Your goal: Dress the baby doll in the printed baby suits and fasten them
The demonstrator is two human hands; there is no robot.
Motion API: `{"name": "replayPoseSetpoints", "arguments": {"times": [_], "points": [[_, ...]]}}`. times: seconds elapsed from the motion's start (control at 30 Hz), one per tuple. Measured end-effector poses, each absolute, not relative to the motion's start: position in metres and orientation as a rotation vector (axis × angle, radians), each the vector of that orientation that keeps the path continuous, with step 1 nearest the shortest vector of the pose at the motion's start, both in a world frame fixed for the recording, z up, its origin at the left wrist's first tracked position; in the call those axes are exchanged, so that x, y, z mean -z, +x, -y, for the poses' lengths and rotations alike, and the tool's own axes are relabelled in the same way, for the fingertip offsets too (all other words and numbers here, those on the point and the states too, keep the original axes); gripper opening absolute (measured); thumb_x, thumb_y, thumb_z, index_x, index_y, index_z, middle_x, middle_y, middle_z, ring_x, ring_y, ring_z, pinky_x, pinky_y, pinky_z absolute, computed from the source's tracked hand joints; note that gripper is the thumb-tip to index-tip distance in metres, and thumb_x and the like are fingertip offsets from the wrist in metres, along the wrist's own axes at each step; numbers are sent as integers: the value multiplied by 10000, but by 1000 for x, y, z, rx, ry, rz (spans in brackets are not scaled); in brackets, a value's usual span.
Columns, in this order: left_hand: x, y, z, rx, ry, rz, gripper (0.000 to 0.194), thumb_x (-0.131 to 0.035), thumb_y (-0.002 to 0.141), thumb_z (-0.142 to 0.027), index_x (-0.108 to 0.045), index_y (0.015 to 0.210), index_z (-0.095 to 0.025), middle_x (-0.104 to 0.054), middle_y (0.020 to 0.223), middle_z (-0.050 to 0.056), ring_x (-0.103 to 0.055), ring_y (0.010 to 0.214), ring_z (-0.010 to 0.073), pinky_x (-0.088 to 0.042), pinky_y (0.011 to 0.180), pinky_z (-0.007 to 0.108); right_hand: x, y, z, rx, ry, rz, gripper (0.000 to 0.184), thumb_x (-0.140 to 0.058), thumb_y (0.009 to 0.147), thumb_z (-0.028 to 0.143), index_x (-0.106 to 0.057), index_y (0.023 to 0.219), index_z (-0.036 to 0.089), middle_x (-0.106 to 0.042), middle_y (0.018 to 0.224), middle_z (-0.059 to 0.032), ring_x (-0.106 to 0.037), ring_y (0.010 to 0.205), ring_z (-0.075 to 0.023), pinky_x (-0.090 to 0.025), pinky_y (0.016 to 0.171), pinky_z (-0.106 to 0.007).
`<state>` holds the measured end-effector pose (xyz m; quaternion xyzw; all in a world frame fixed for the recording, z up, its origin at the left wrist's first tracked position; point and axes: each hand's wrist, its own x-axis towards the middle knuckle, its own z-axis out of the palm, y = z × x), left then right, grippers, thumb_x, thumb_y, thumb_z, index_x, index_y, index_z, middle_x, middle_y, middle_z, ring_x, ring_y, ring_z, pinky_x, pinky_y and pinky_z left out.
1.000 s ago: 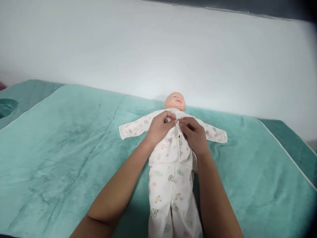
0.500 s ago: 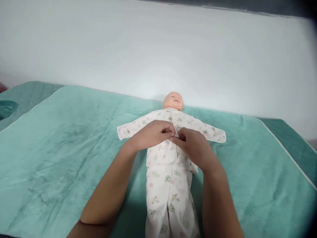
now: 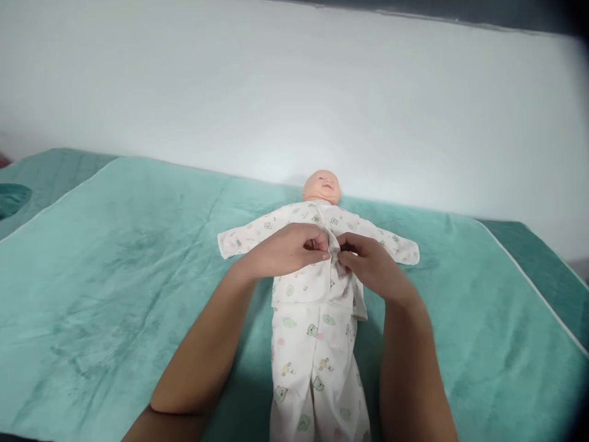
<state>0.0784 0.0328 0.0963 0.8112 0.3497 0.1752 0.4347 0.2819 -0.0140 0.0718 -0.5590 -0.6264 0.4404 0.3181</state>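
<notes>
A baby doll (image 3: 321, 186) lies on its back, wearing a white printed jacket (image 3: 294, 288) and matching trousers (image 3: 299, 350). Over the chest, my left hand (image 3: 294, 248) pinches one front edge of the jacket between thumb and forefinger. Just to its right, my right hand (image 3: 370, 261) is closed on the other front edge, which lifts a little off the body. A small gap of fabric shows between the two sets of fingertips. Whatever fastener sits under the fingers is too small to make out. Both jacket sleeves are spread out sideways.
Beneath the doll spreads a teal plush blanket (image 3: 138, 264) with a pale edging. Darker teal cloth (image 3: 543, 264) shows beyond its right and left edges. A white wall (image 3: 276, 92) rises right behind the doll's head.
My right hand has shifted slightly right, away from my left hand, drawing the jacket's edge outward and up. My left hand has barely moved.
</notes>
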Motion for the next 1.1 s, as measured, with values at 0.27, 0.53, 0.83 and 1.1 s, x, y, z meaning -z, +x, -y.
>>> {"name": "replayPoseSetpoints", "arguments": {"times": [0.27,0.53,0.83,1.1], "points": [[-99,73,-34,-457,1805,-752,178,-552,898,-355,-612,870,-190,-612,758,5,-568,683,126,-421,575,238,-72,288,12,-1309,-1290,1526,151,-592,870,315,-667,810,199,-534,706,9,-489,681,-129,-395,632,-274],[-97,77,-34,-488,1717,-776,217,-574,890,-389,-627,869,-179,-616,743,11,-571,659,119,-418,540,231,-62,286,9,-1408,-1132,1345,184,-746,802,345,-673,905,211,-591,762,12,-545,645,-105,-448,601,-251],[-95,80,-34,-522,1615,-739,187,-610,875,-350,-628,874,-164,-618,766,17,-570,660,106,-433,571,236,-55,285,5,-1430,-1086,1295,207,-770,789,358,-680,889,201,-607,743,12,-544,617,-96,-429,542,-230],[-94,86,-31,-565,1637,-762,160,-613,867,-336,-615,872,-176,-592,677,-2,-545,613,107,-378,518,226,-47,288,2,-1402,-1052,1275,262,-771,786,397,-610,766,191,-591,634,20,-510,549,-99,-402,499,-228]]}}
